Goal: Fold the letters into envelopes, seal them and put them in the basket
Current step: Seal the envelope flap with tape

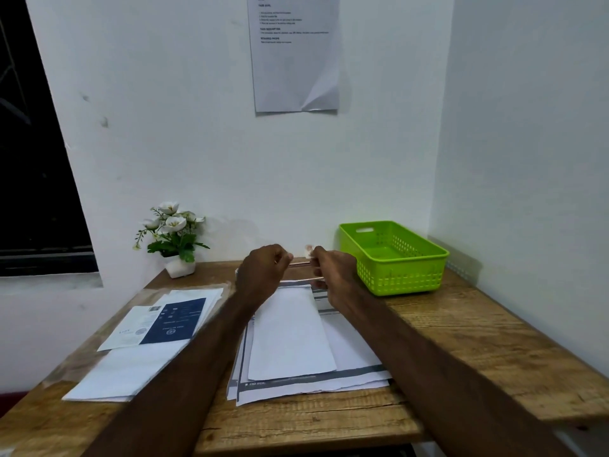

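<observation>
Left hand (263,270) and right hand (331,275) pinch a thin strip (300,263) between them. White envelope (290,334) lies just below; green basket (393,257) right of the right hand

One basket (393,258), one flowerpot (179,267), two hands (263,272).

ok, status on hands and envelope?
Both hands, left and right, pinching a thin strip at the envelope top. Basket empty. Nothing in the way.
</observation>
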